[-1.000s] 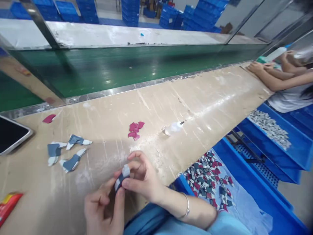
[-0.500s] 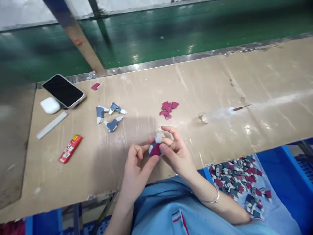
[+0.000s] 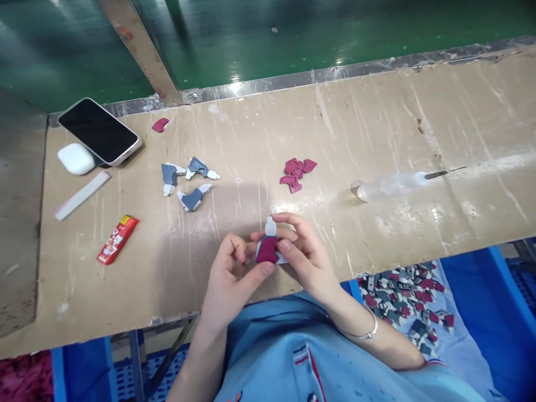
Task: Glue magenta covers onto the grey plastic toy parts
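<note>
Between the nearly closed fingers of the left hand [image 3: 229, 274] and the right hand [image 3: 309, 260], a small maroon, grey and white moulded piece [image 3: 267, 249] is pinched, below the frame's centre. Flat maroon pieces [image 3: 294, 168] are clustered above it; three blue-grey and white moulded pieces [image 3: 193, 199] are laid left of centre.

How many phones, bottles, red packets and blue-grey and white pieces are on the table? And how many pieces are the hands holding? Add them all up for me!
Phone: 1
Bottle: 1
Red packet: 1
Blue-grey and white pieces: 3
Maroon-fronted piece, in left hand and right hand: 1
Total: 7
</note>
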{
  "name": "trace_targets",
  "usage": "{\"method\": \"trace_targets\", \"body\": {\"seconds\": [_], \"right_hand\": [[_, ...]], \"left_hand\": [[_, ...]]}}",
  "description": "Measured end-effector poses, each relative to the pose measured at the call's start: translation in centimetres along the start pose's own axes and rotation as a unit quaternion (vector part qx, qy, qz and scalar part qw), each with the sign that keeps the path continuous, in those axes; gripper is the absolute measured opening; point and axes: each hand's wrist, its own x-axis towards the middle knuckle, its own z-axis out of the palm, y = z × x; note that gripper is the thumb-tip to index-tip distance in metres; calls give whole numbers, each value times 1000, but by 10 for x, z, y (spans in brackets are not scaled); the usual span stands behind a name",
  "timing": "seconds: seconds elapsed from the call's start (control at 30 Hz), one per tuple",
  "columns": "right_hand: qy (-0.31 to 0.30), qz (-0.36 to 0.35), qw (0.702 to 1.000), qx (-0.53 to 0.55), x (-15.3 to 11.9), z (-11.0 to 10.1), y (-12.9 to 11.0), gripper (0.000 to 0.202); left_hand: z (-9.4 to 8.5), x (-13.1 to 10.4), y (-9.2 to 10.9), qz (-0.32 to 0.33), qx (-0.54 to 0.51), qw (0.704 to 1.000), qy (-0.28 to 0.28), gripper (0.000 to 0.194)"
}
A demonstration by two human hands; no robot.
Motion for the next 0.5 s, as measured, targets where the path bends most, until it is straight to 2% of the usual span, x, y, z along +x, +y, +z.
{"method": "trace_targets", "body": {"seconds": [0.17,0.3,0.5], "right_hand": [[-17,-11,999,-26,-2,0,1,43],[-6,-14,998,-67,-2,-1,1,47],[1,-20,996,-91,-5,0,6,49]], "left_hand": [[0,0,0,-18,-20,1000,-17,70],[3,0,-2,-28,-48,998,-35,71],[8,-1,-1,13,-57,998,-27,76]]}}
